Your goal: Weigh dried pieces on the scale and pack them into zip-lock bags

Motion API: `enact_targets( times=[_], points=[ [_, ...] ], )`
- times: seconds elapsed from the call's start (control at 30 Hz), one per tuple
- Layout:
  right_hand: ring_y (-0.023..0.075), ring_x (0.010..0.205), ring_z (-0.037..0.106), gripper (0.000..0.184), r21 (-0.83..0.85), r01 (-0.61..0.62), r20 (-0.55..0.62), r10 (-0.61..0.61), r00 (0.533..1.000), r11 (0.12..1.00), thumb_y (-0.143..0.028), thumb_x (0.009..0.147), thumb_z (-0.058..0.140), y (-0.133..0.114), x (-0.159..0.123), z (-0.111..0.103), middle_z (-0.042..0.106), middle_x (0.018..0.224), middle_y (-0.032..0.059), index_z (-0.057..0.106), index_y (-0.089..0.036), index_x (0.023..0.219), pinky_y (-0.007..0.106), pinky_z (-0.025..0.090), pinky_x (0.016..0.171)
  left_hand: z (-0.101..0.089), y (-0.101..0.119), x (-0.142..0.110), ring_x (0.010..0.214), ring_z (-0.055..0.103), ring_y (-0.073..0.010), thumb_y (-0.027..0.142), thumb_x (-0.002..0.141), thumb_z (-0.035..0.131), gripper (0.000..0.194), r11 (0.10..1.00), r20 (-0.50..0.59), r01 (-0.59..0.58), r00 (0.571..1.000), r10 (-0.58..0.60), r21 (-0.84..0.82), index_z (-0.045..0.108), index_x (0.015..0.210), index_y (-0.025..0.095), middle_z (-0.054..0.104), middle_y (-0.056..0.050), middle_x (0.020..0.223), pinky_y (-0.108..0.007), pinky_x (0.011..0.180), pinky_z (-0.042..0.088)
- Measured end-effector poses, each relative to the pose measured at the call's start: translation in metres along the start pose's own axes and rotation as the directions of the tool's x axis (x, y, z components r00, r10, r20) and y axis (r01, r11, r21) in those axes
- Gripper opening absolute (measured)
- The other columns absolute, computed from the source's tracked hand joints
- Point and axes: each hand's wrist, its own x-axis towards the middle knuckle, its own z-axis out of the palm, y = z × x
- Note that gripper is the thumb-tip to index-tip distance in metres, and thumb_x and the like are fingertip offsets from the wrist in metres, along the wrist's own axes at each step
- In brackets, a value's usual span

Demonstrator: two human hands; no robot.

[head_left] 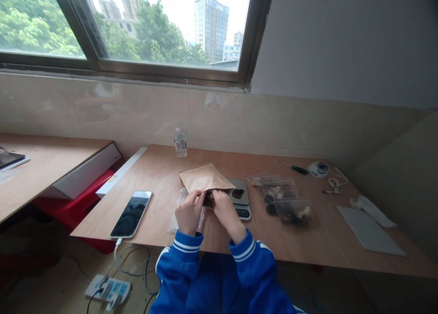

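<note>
A brown paper bag [205,177] lies tilted with its mouth toward me. At the left of that mouth, my left hand [190,212] pinches the edge. My right hand [224,207] is closed at the right of the opening; its fingertips are partly hidden by the bag, and whether they hold anything besides the edge does not show. Partly behind the bag is a digital scale [242,186], bearing a small dark piece [237,193]. Under my left hand a clear plastic bag [174,218] spreads on the table.
Several zip bags of dark and pale pieces [292,209] lie right of the scale. A phone [132,213] charges at the left edge. A water bottle [180,143], a screwdriver [299,169], a white dome camera [318,169] and paper [369,232] sit farther out.
</note>
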Motion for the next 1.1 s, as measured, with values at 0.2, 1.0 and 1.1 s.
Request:
enact_targets(
  times=[0.2, 1.0, 1.1],
  points=[
    [0.0202, 0.096, 0.061, 0.026, 0.238, 0.004, -0.338, 0.079, 0.938, 0.971, -0.022, 0.090, 0.046, 0.003, -0.056, -0.035, 0.066, 0.108, 0.0066, 0.058, -0.024, 0.113, 0.037, 0.048, 0.088, -0.006, 0.002, 0.006, 0.070, 0.061, -0.0171, 0.042, 0.084, 0.053, 0.021, 0.999, -0.028, 0.034, 0.999, -0.035, -0.033, 0.069, 0.086, 0.029, 0.071, -0.001, 0.077, -0.023, 0.056, 0.031],
    [0.0312, 0.122, 0.037, 0.044, -0.206, -0.247, -0.172, 0.214, 0.962, 0.947, -0.023, 0.094, 0.032, 0.072, -0.067, 0.023, 0.038, 0.146, 0.0070, 0.042, -0.023, 0.137, 0.052, 0.035, 0.093, -0.016, -0.005, 0.012, 0.077, 0.064, -0.0176, 0.043, 0.082, 0.057, 0.019, 0.999, -0.029, 0.039, 0.999, -0.039, 0.001, 0.070, 0.086, 0.030, 0.072, 0.002, 0.081, -0.022, 0.059, 0.035],
    [0.0290, 0.120, 0.038, 0.043, -0.222, -0.280, -0.161, 0.248, 0.955, 0.934, -0.025, 0.095, 0.031, 0.077, -0.066, 0.022, 0.043, 0.142, 0.0069, 0.045, -0.020, 0.135, 0.049, 0.033, 0.095, -0.018, -0.003, 0.010, 0.076, 0.064, -0.0162, 0.041, 0.082, 0.057, 0.019, 0.998, -0.026, 0.055, 0.998, -0.055, -0.003, 0.071, 0.087, 0.029, 0.072, 0.002, 0.081, -0.021, 0.059, 0.034]
  ],
)
